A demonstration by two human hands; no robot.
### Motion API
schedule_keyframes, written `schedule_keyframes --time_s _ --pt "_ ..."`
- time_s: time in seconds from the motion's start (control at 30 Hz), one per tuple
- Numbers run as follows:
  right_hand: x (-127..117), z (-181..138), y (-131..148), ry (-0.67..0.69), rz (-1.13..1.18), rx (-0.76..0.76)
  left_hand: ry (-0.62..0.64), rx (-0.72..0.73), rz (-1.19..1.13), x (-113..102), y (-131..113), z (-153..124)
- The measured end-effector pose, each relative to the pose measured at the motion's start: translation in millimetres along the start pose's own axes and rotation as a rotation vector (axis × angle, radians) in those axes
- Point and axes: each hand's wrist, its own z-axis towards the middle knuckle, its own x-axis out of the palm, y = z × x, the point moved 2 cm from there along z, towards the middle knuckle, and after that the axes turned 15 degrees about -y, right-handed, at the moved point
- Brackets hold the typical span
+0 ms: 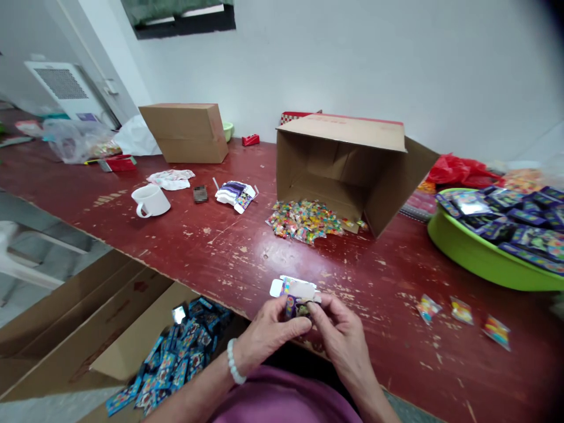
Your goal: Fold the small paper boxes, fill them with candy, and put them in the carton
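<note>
Near the table's front edge, a small printed carton, purple on its front with white flaps standing out at the top, is between my two hands. My left hand, with a pale bead bracelet on the wrist, grips the carton's left side. The fingers of my right hand close on its right side, and the thumb lies over the front. Whether anything is inside the carton is hidden. Beyond my hands, a pile of small wrapped candies spills from a cardboard box lying on its side.
Right, a green basin holds many purple packs; several candy packets lie before it. Left, a white mug, a bundle of flattened cartons and a closed cardboard box. Below the edge, an open box holds blue packs.
</note>
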Motion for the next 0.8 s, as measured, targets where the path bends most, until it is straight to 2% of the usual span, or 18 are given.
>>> schedule_keyframes --time_s 0.13,0.23,0.37,0.5,0.6,0.73,0.8 --pt "0 2 -4 -0.133 0.080 0.041 -0.184 0.099 0.039 0 1 -5" --pt "4 -2 -6 -0.172 0.137 0.003 -0.239 0.119 0.007 5 3 -9" --pt "4 -3 -8 -0.148 0.109 -0.021 -0.216 0.096 -0.048 5 5 -9" --pt "-1 4 -12 -0.002 0.123 0.137 -0.096 0.024 -0.043 0 3 -5" --pt "-3 9 -13 0.070 0.118 0.214 -0.075 0.055 0.000 -2 -4 -3" --pt "-4 14 -10 -0.005 0.173 0.175 -0.138 0.153 0.171 0 -12 -2" --pt "-4 15 -8 -0.001 0.178 0.151 -0.150 0.170 0.167 0 -12 -2"
